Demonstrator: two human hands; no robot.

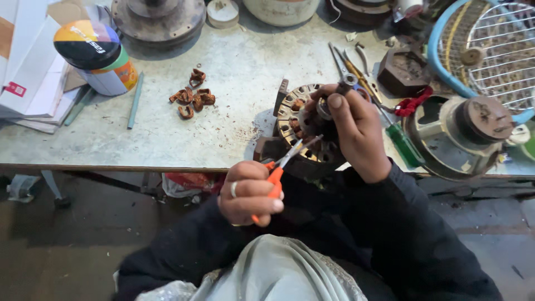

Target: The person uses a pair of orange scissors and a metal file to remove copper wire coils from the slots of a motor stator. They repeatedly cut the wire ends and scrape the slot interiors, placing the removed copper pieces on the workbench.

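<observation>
down at the bench edge, the left hand [249, 193] is closed around orange-handled pliers [281, 167], their tips at the round slotted stator [304, 128], which the right hand [356, 131] grips from above; copper wire scraps [192, 96] lie well apart on the table [234, 61].

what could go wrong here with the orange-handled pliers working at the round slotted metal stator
The tips of the orange-handled pliers in the left hand work close to the right hand gripping the round slotted metal stator, so a slip might nick its fingers. The stator sits at the worn grey workbench's edge and could tip off.
</observation>
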